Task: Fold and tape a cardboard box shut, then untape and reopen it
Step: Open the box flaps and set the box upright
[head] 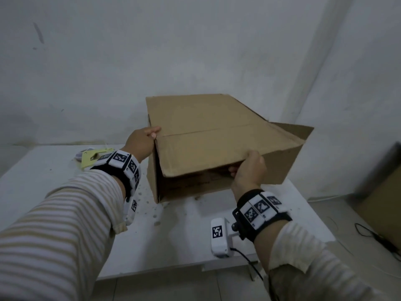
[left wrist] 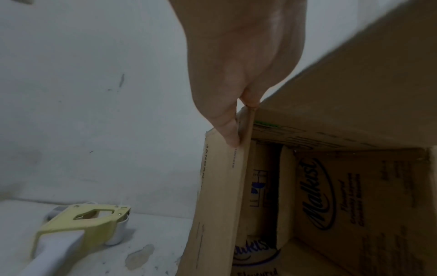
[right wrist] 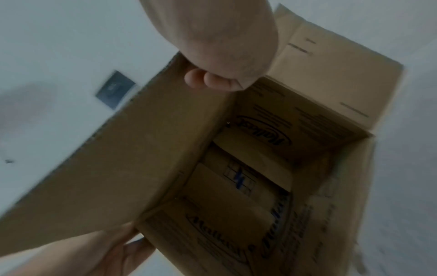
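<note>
Cardboard box (head: 217, 135) is lying on its side on the white table (head: 65, 170), mouth toward the person, flaps unsealed. Upper flap edge is pinched by the right hand (head: 247, 170); the left corner is gripped by the left hand (head: 141, 142). Folding stage, judged; next, flaps need closing before the tape dispenser (head: 91, 158) is fetched.

White table (head: 65, 170) against pale wall (head: 195, 40) – surface scuffed, with brownish stains and chipped patches near front. Black cable (head: 377, 237) lies on tiled floor (head: 325, 213) at right – beside it, brown object (head: 386, 196) at frame edge, partly cut off. Dark rectangular plate (right wrist: 115, 89) on wall, blurred.
</note>
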The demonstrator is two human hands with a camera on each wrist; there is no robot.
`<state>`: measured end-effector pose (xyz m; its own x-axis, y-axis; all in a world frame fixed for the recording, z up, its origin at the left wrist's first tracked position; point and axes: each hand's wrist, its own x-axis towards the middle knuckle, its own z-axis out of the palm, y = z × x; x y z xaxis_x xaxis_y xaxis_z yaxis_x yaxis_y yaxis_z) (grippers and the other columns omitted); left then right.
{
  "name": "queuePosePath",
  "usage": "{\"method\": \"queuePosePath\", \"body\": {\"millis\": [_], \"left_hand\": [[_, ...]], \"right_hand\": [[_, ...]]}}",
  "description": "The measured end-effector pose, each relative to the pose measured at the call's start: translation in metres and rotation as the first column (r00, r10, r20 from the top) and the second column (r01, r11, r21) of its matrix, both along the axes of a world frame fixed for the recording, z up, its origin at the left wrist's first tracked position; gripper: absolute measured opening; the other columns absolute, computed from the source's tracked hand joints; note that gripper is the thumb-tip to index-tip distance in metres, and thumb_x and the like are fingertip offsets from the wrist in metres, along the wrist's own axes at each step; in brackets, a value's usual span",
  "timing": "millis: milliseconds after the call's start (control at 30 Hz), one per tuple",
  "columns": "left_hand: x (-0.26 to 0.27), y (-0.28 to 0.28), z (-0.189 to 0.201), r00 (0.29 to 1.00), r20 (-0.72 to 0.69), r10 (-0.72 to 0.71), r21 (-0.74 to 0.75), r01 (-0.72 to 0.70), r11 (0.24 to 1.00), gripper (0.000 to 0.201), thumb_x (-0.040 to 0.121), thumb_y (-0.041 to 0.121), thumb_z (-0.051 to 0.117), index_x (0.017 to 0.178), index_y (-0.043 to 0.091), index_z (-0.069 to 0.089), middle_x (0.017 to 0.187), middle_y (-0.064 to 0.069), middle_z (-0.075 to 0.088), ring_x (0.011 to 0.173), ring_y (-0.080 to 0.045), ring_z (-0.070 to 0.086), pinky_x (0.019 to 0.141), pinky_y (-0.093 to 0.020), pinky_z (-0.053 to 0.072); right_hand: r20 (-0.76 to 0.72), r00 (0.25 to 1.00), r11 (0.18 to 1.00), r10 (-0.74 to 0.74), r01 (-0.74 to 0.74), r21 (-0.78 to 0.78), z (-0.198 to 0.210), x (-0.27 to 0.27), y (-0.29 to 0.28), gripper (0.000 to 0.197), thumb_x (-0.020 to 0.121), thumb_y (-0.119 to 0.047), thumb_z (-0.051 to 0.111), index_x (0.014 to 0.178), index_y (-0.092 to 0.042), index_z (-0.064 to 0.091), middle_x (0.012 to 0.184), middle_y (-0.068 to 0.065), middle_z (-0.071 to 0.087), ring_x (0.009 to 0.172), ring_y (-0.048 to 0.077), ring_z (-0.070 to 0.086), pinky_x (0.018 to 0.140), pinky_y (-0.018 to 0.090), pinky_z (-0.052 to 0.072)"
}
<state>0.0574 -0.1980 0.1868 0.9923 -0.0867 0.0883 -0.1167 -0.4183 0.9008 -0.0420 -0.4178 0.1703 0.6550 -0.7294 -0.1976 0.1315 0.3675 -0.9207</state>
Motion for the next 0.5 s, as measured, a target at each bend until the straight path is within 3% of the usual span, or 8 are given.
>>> {"method": "queuePosePath", "body": {"millis": [67,133,200,267,333,400,500], "left_hand": [[-0.001,0.000,-0.001,1.000,0.000,0.013,-0.012,-0.013,1.000,0.036,0.101,0.009,0.037,0.132,0.004,0.054,0.145,-0.014,0.044,0.135,-0.032,0.040,0.114,-0.039,0.032],[-0.001,0.000,-0.002,0.999,-0.020,0.039,-0.069,-0.040,0.997,0.035,0.100,0.008,0.039,0.130,0.002,0.055,0.142,-0.017,0.047,0.132,-0.035,0.042,0.112,-0.041,0.035],[-0.001,-0.002,-0.004,0.997,-0.040,0.066,-0.089,-0.069,0.994,0.035,0.098,0.003,0.038,0.127,0.003,0.057,0.136,-0.021,0.052,0.126,-0.040,0.047,0.099,-0.038,0.043],[-0.001,-0.005,-0.006,0.994,-0.043,0.101,-0.087,-0.104,0.991,0.037,0.097,0.000,0.035,0.124,0.005,0.059,0.128,-0.022,0.057,0.116,-0.044,0.051,0.082,-0.041,0.044],[-0.001,-0.009,-0.008,0.992,-0.059,0.111,-0.161,-0.119,0.980,0.038,0.099,0.005,0.034,0.125,0.012,0.060,0.128,-0.014,0.059,0.110,-0.039,0.055,0.092,-0.045,0.046],[0.001,-0.012,-0.011,0.988,-0.062,0.140,-0.212,-0.150,0.966,0.036,0.101,0.010,0.034,0.127,0.013,0.058,0.131,-0.011,0.058,0.114,-0.033,0.054,0.096,-0.039,0.045],[0.003,-0.015,-0.015,0.981,-0.078,0.178,-0.249,-0.192,0.949,0.036,0.101,0.014,0.035,0.132,0.014,0.054,0.133,-0.018,0.056,0.124,-0.042,0.048,0.103,-0.046,0.042]], "right_hand": [[0.076,0.997,0.995,0.028,-0.021,-0.092,0.023,0.005,0.000,0.017,0.090,-0.022,0.044,0.079,-0.015,0.055,0.069,0.011,0.055,0.045,0.022,0.049,0.036,0.020,0.036],[0.132,0.989,0.981,0.062,-0.036,-0.192,0.041,0.015,-0.001,0.021,0.092,-0.027,0.046,0.076,-0.016,0.054,0.073,0.010,0.053,0.059,0.023,0.050,0.047,0.023,0.042],[0.138,0.987,0.948,0.082,-0.035,-0.315,0.054,0.027,-0.004,0.030,0.094,-0.036,0.047,0.071,-0.017,0.051,0.073,0.003,0.051,0.069,0.020,0.049,0.063,0.030,0.041],[0.112,0.989,0.878,0.091,-0.026,-0.478,0.062,0.040,-0.008,0.035,0.097,-0.042,0.041,0.074,-0.019,0.049,0.075,-0.002,0.049,0.072,0.016,0.048,0.066,0.031,0.039],[0.117,0.986,0.774,0.120,-0.019,-0.633,0.066,0.053,-0.011,0.027,0.099,-0.038,0.041,0.081,-0.018,0.049,0.088,0.000,0.048,0.082,0.016,0.046,0.074,0.030,0.040],[0.046,0.987,0.632,0.154,-0.063,-0.772,0.065,0.066,-0.013,0.019,0.096,-0.029,0.049,0.105,-0.012,0.055,0.109,0.005,0.045,0.096,0.016,0.044,0.090,0.030,0.039],[-0.143,0.971,0.370,0.194,-0.207,-0.905,0.056,0.084,-0.018,0.041,0.093,-0.025,0.056,0.133,-0.017,0.048,0.138,0.012,0.034,0.125,0.024,0.036,0.105,0.030,0.031]]}}
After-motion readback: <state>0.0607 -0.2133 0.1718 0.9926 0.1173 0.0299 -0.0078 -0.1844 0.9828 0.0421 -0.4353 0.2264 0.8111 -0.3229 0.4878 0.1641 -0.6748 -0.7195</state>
